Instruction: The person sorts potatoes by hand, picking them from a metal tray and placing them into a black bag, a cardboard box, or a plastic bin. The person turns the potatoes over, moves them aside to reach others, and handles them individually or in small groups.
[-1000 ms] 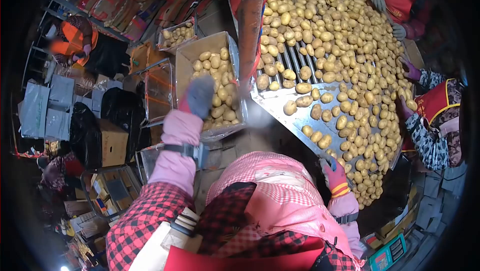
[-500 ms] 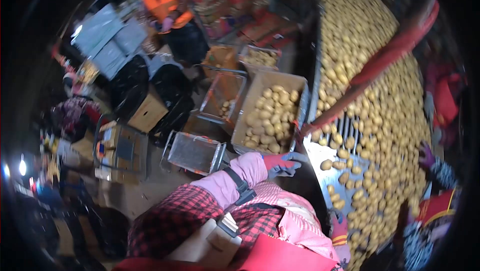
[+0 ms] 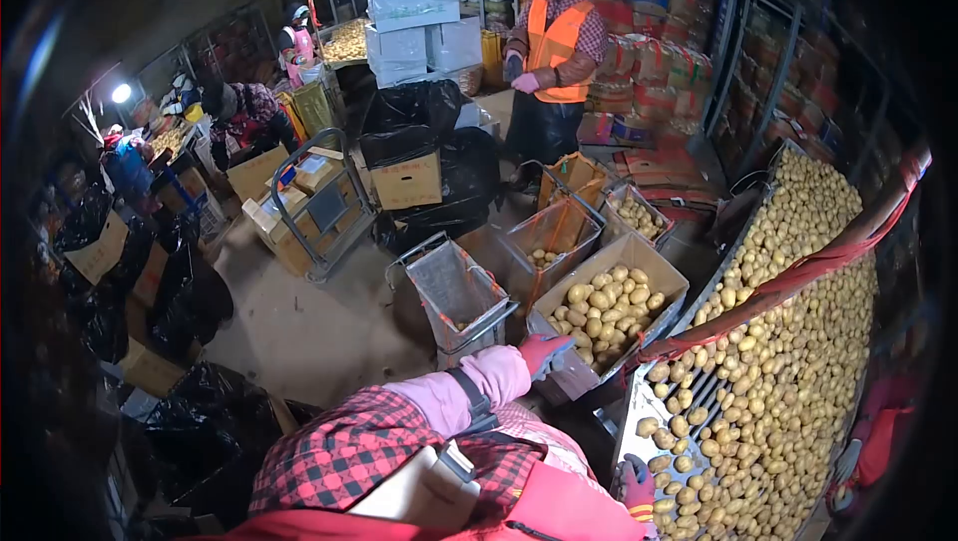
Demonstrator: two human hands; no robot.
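Observation:
My left hand [image 3: 547, 351], in a red glove with grey fingers, reaches out with its fingers apart, right by the near wall of a cardboard carton [image 3: 671, 286]. Potatoes [image 3: 611, 306] fill much of that carton. My right hand [image 3: 635, 487], gloved in grey and pink with yellow stripes at the cuff, is low at the near edge of the sorting table [image 3: 639, 411]. Its fingers are loosely apart beside loose potatoes [image 3: 689, 446] on the metal surface. Neither hand shows a potato in it.
A red-wrapped bar [image 3: 788, 276] crosses above the potato-covered table. Left of the carton stand a framed cart [image 3: 454, 286] and another crate [image 3: 554, 232]. A hand truck [image 3: 324, 207] carries boxes. A person in an orange vest [image 3: 561, 42] stands behind; a red sleeve [image 3: 883, 441] shows at right.
The view has swung, bringing more of the room at left and back into sight. My left hand stays near the carton, my right hand at the table edge.

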